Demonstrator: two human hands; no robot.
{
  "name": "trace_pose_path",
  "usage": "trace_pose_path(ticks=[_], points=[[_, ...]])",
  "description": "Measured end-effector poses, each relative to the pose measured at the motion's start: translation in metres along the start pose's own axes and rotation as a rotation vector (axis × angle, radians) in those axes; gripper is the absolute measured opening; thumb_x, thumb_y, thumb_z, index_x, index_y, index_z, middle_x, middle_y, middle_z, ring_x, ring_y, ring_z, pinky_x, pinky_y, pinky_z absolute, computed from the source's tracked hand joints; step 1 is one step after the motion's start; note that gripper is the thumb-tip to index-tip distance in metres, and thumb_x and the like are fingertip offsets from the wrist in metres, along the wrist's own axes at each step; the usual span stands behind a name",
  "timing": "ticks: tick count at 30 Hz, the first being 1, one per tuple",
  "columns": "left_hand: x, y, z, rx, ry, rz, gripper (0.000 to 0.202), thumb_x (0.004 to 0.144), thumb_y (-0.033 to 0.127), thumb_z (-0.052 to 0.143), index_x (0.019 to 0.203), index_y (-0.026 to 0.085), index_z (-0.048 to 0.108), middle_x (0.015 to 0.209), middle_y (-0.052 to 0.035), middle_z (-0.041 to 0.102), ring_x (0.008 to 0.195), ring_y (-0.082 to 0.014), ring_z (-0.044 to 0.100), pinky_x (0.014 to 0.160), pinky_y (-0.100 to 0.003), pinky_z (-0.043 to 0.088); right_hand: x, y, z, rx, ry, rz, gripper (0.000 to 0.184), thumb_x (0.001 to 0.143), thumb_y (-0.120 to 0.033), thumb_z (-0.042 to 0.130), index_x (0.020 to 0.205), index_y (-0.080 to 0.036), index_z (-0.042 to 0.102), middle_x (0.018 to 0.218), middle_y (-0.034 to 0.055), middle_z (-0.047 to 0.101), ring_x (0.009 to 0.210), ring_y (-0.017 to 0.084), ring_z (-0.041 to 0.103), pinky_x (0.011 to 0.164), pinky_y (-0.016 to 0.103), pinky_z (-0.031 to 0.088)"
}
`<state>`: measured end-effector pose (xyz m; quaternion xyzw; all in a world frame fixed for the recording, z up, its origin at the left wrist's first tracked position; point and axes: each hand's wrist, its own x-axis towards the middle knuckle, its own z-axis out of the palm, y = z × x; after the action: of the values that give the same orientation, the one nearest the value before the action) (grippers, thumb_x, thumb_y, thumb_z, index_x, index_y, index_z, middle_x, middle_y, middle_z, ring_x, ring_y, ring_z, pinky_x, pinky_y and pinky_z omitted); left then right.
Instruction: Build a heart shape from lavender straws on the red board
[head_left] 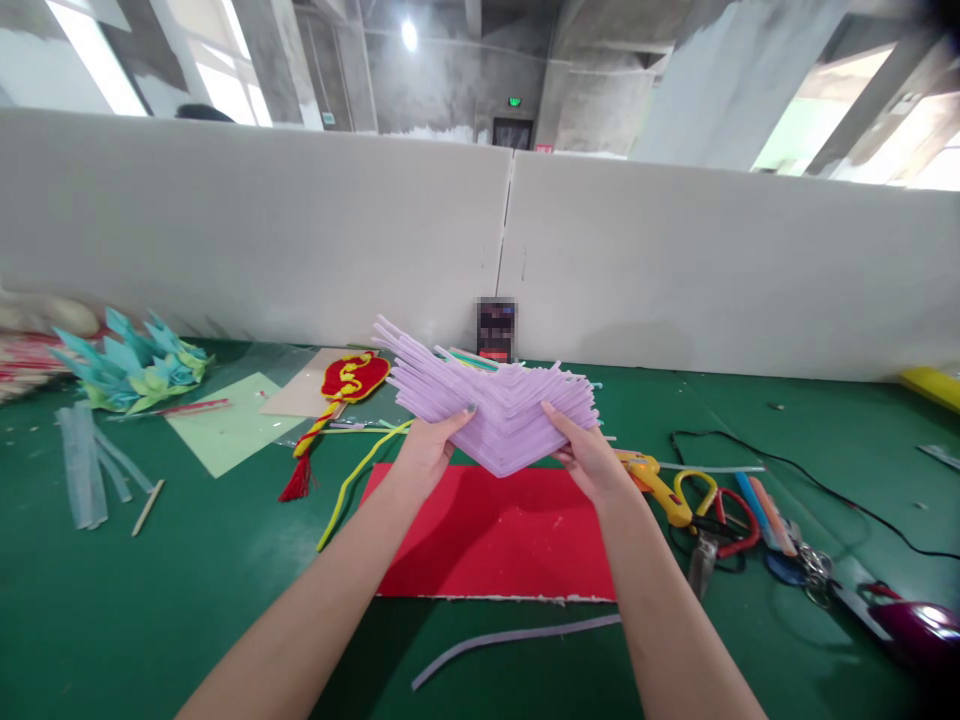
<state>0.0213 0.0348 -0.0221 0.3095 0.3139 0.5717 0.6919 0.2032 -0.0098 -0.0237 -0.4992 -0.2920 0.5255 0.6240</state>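
A V-shaped panel of lilac pipe cleaners, laid side by side with uneven ends, is held up in front of me. My left hand pinches its left wing, thumb on top. On the other wing, my right hand grips in the same way, its fingers partly hidden underneath. Below the panel lies a red sheet with a ragged white front edge. One loose lilac pipe cleaner rests in front of that sheet, and a bent yellow pipe cleaner lies left of it.
To the right are a yellow glue gun, scissors, and a black cable. Leftward lie a red fan-shaped ornament, green paper, clear strips, and a teal folded-paper piece. A white partition stands behind.
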Motion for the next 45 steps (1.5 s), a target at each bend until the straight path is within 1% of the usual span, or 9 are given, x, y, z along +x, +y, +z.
trace_pose_path(ticks=[5, 13, 21, 23, 25, 28, 31, 38, 45], points=[[0.001, -0.002, -0.001, 0.035, -0.021, 0.016, 0.059, 0.047, 0.01, 0.084, 0.103, 0.016, 0.067, 0.101, -0.0064, 0.072, 0.103, -0.0247, 0.063, 0.092, -0.034, 0.05, 0.001, 0.001, 0.0, 0.006, 0.03, 0.022, 0.043, 0.057, -0.041, 0.081, 0.092, -0.022, 0.064, 0.075, -0.0025, 0.067, 0.055, 0.008, 0.053, 0.041, 0.018, 0.035], [0.001, -0.002, -0.001, 0.025, 0.011, -0.006, 0.055, 0.047, 0.011, 0.084, 0.099, 0.016, 0.068, 0.101, -0.0065, 0.072, 0.105, -0.0247, 0.063, 0.092, -0.034, 0.05, 0.001, 0.001, -0.001, -0.003, 0.007, 0.019, 0.041, 0.058, -0.041, 0.08, 0.091, -0.022, 0.065, 0.075, -0.0023, 0.067, 0.058, 0.009, 0.054, 0.043, 0.018, 0.037], [0.002, 0.0, -0.001, 0.0, 0.077, 0.006, 0.044, 0.051, 0.014, 0.083, 0.093, 0.015, 0.069, 0.099, -0.006, 0.073, 0.096, -0.0228, 0.066, 0.085, -0.032, 0.054, -0.005, -0.002, 0.007, -0.009, -0.069, -0.008, 0.035, 0.058, -0.038, 0.081, 0.081, -0.019, 0.063, 0.06, -0.0056, 0.058, 0.044, 0.004, 0.038, 0.035, 0.017, 0.018], [0.002, 0.0, -0.001, 0.002, 0.067, 0.004, 0.043, 0.052, 0.014, 0.083, 0.092, 0.015, 0.069, 0.099, -0.006, 0.073, 0.095, -0.0222, 0.066, 0.084, -0.031, 0.054, -0.005, -0.002, 0.008, -0.016, -0.056, -0.004, 0.037, 0.057, -0.038, 0.081, 0.084, -0.019, 0.064, 0.064, -0.0043, 0.061, 0.046, 0.005, 0.041, 0.036, 0.017, 0.02], [0.002, 0.0, 0.0, 0.003, 0.066, 0.009, 0.042, 0.052, 0.014, 0.083, 0.093, 0.015, 0.069, 0.099, -0.0061, 0.073, 0.095, -0.0223, 0.066, 0.085, -0.031, 0.054, -0.005, -0.001, 0.007, -0.025, -0.045, 0.0, 0.04, 0.056, -0.037, 0.081, 0.088, -0.02, 0.065, 0.074, -0.0021, 0.066, 0.053, 0.008, 0.05, 0.039, 0.018, 0.027], [0.002, 0.001, 0.0, 0.001, 0.099, -0.005, 0.04, 0.054, 0.013, 0.081, 0.092, 0.015, 0.069, 0.098, -0.0064, 0.073, 0.096, -0.0232, 0.066, 0.086, -0.033, 0.054, -0.006, 0.0, 0.006, -0.027, -0.042, -0.003, 0.042, 0.055, -0.036, 0.082, 0.092, -0.023, 0.067, 0.087, -0.0007, 0.07, 0.069, 0.012, 0.06, 0.049, 0.019, 0.04], [0.002, 0.001, 0.0, -0.003, 0.134, -0.025, 0.037, 0.055, 0.012, 0.08, 0.09, 0.015, 0.069, 0.098, -0.0067, 0.073, 0.098, -0.0243, 0.065, 0.087, -0.034, 0.053, -0.007, 0.0, 0.006, -0.023, -0.052, 0.008, 0.04, 0.053, -0.033, 0.083, 0.089, -0.024, 0.067, 0.089, -0.0013, 0.071, 0.078, 0.015, 0.063, 0.059, 0.022, 0.046], [0.004, 0.001, -0.003, 0.001, 0.153, -0.033, 0.036, 0.055, 0.011, 0.081, 0.089, 0.015, 0.069, 0.101, -0.0076, 0.072, 0.101, -0.0256, 0.065, 0.09, -0.036, 0.053, -0.011, -0.002, 0.007, -0.027, -0.07, 0.02, 0.044, 0.051, -0.032, 0.084, 0.091, -0.025, 0.068, 0.091, 0.0, 0.072, 0.085, 0.019, 0.066, 0.067, 0.027, 0.051], [0.004, 0.0, -0.002, 0.004, 0.119, -0.019, 0.042, 0.053, 0.014, 0.083, 0.092, 0.014, 0.069, 0.102, -0.0074, 0.072, 0.102, -0.0253, 0.064, 0.092, -0.036, 0.051, -0.008, 0.001, 0.006, -0.008, -0.044, 0.019, 0.043, 0.053, -0.036, 0.083, 0.091, -0.024, 0.067, 0.092, 0.0003, 0.072, 0.083, 0.019, 0.065, 0.064, 0.027, 0.051]])
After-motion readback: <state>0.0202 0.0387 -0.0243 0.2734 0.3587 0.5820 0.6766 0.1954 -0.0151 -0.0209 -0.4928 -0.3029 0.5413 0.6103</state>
